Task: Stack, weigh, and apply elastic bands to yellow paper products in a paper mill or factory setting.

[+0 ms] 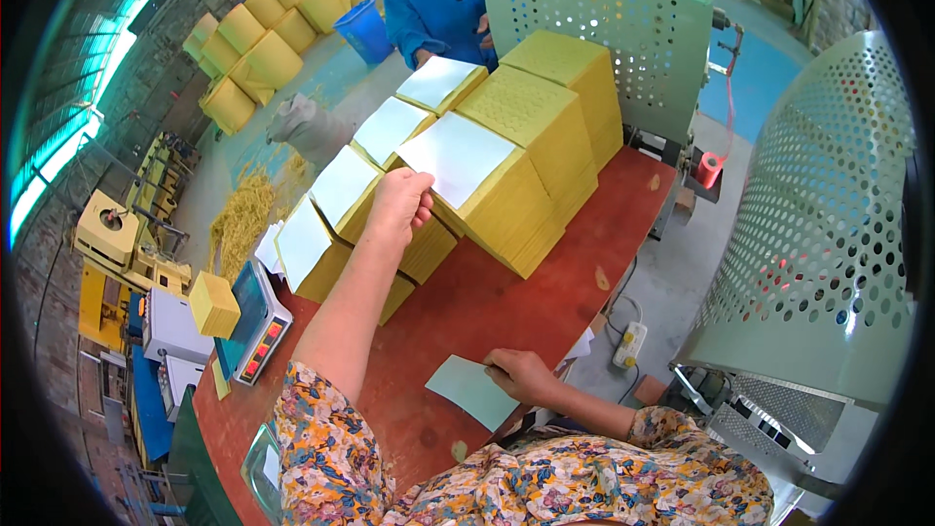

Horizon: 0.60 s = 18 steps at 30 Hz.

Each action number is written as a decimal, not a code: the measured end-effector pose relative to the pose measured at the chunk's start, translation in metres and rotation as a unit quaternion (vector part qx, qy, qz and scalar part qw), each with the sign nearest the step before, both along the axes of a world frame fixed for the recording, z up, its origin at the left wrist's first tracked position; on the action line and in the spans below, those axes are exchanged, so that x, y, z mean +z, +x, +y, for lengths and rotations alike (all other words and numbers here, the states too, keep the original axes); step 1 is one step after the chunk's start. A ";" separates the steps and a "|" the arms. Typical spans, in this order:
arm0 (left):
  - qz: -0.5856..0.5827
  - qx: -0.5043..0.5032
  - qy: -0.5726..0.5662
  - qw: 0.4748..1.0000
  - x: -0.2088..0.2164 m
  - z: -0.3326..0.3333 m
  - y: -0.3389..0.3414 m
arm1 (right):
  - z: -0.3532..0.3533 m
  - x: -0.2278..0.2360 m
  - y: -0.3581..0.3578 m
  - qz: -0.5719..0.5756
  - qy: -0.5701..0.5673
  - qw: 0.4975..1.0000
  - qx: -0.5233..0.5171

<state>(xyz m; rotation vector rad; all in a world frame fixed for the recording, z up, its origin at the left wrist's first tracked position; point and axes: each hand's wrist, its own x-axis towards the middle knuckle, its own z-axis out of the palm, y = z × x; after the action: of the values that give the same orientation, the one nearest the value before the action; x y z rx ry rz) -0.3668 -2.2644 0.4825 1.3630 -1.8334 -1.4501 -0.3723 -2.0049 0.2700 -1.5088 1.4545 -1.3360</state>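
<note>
My left hand (397, 203) reaches out over the red table (467, 302) and pinches the near corner of a white sheet (456, 156) lying on top of a tall yellow paper stack (506, 205). My right hand (521, 373) rests near the table's front edge with its fingers on a pale green sheet (469, 390) lying flat on the table. Several more yellow stacks topped with white sheets (343, 185) run in a row to the left and behind my left hand.
A person in a blue jacket (433, 0) stands at the table's far end. Perforated green machine guards (818, 214) stand on the right. A weighing scale (255, 321) with a small yellow stack (212, 304) sits on the left. Yellow bundles (263, 29) and a blue bucket (365, 29) lie beyond.
</note>
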 end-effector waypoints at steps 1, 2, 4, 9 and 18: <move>-0.005 0.000 -0.011 1.000 0.000 0.001 0.001 | 0.000 0.000 0.000 0.000 -0.003 1.000 -0.001; -0.005 0.001 -0.010 1.000 0.000 0.001 0.002 | 0.001 0.001 0.001 0.001 -0.006 1.000 -0.002; -0.012 -0.005 -0.022 1.000 0.001 0.001 0.006 | 0.000 0.001 0.003 0.003 -0.008 1.000 -0.002; -0.080 0.012 -0.108 0.991 0.006 0.009 0.012 | 0.001 -0.001 0.004 0.004 -0.006 1.000 -0.008; -0.083 -0.140 -0.569 0.806 0.031 -0.017 -0.029 | -0.002 0.002 -0.071 -0.174 -0.106 0.973 -0.104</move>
<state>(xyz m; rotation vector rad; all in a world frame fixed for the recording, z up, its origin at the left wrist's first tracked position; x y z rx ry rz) -0.3960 -2.2816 0.5136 0.5888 -2.4051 -0.0921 -0.4431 -2.0072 0.2719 -1.1899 1.2996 -1.8289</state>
